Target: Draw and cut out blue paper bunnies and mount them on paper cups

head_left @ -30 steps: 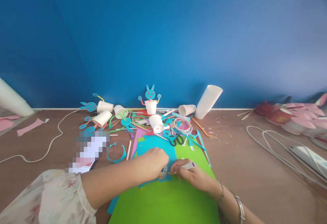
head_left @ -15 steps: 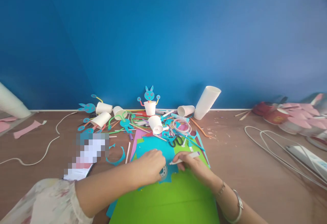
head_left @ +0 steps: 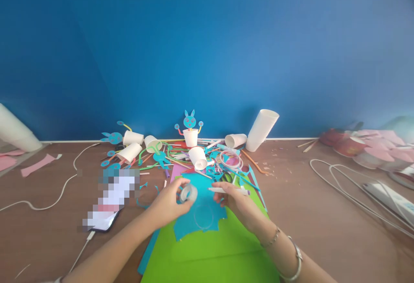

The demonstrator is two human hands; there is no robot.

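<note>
My left hand (head_left: 174,199) grips a roll of clear tape (head_left: 188,193) between thumb and fingers, lifted above the blue paper (head_left: 184,222). In my right hand (head_left: 237,203) is a white marker (head_left: 237,191) with a purple end, its tip pointing left. A circle outline (head_left: 203,216) shows on the blue paper, between and below my hands. This paper lies on a larger green sheet (head_left: 210,257). Scissors (head_left: 228,177) with dark handles rest just beyond my right hand.
A rabbit figure in a paper cup (head_left: 190,138) stands by the blue wall, with tipped cups (head_left: 128,152) and straws around. A leaning cup stack (head_left: 261,130) is behind right. At left lies a phone (head_left: 110,205) on a cable; at right, a power strip (head_left: 388,201).
The tape roll has come up off the blue paper and left with my left hand, uncovering the circle outline. My right hand has shifted slightly up, still with the marker.
</note>
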